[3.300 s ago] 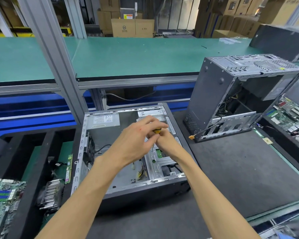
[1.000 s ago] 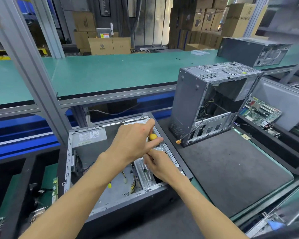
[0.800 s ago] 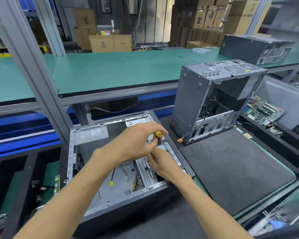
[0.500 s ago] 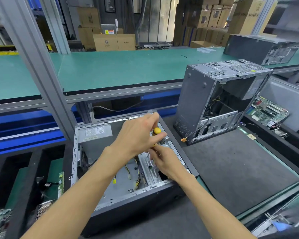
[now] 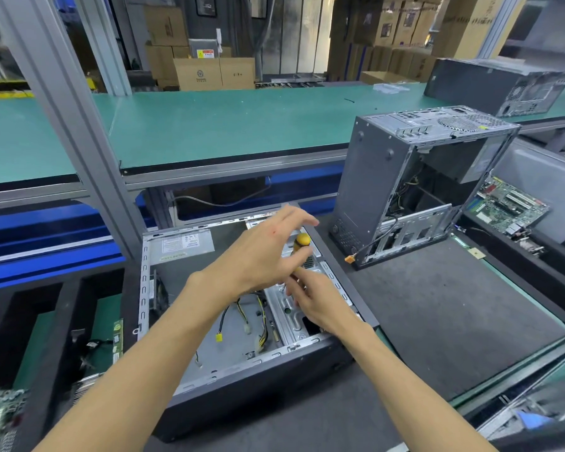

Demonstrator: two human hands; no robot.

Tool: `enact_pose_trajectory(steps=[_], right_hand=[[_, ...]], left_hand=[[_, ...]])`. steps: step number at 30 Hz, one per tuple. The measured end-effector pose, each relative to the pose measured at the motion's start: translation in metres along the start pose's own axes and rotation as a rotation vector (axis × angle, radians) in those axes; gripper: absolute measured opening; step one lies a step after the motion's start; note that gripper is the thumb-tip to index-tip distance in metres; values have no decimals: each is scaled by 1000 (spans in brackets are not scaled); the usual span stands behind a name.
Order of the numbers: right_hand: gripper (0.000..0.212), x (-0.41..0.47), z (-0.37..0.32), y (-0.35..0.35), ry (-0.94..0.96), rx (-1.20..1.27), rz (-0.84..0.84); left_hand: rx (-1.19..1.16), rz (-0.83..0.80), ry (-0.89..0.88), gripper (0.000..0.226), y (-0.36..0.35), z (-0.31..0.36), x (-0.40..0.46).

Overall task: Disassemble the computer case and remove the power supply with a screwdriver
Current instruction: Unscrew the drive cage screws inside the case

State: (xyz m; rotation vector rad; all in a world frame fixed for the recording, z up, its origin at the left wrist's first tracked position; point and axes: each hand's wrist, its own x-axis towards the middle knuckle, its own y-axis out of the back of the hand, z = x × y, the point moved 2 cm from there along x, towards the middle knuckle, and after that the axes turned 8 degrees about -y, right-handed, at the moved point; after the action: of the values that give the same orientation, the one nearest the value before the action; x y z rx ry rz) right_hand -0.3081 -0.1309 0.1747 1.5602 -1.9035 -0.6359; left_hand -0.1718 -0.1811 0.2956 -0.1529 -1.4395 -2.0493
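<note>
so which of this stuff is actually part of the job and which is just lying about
In the job:
- open case lying flat
- power supply in its far corner
- screwdriver
- left hand, right hand

Lying about:
- upright case
- closed case on the green bench
- motherboard at right
</note>
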Motion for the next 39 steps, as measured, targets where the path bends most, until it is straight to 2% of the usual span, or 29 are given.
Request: enact_pose_trajectory(steps=[2,4,6,7,9,13,15,17,19,22,25,27,31,33,35,37,39], right_hand=[[32,0,-1,0,6,-1,12],[30,1,-1,-1,18,4,12],[18,1,0,-2,23,20,6],[14,1,0,-2,21,32,5],[18,0,1,-2,13,50,11],[28,0,1,-1,13,64,25],[23,1,0,-1,13,73,21],[13,1,-1,-2,15,72,10],[12,1,-1,-2,15,76,24],[24,0,-1,0,4,103,59],[27,0,-1,1,-10,119,63],[23,0,-2,1,2,109,68],[22,0,-3,0,35,67,39],[14,0,-2,-1,23,70,23],[21,0,-2,-1,8,96,43],[26,-1,-2,0,7,113,62],[27,-1,-2,1,4,113,63]], left_hand=[[-72,-33,-42,37,3,0,0],[20,-14,-41,26,6,0,2],[127,44,4,13,6,-2,3],[167,77,41,19,6,-2,4],[201,118,84,31,2,-4,3],[38,47,3,20,-1,-2,3],[-4,12,-30,27,2,-3,4],[53,37,-20,23,4,-3,4],[170,74,21,15,3,-2,6],[265,106,94,33,-4,1,7],[71,55,10,21,-6,4,7],[-47,1,-22,29,-3,2,7],[106,62,29,14,0,-3,9],[186,109,86,28,-3,-3,10],[189,133,96,34,-9,-4,9],[33,96,52,23,-12,-2,7],[-135,33,11,31,-11,-2,5]])
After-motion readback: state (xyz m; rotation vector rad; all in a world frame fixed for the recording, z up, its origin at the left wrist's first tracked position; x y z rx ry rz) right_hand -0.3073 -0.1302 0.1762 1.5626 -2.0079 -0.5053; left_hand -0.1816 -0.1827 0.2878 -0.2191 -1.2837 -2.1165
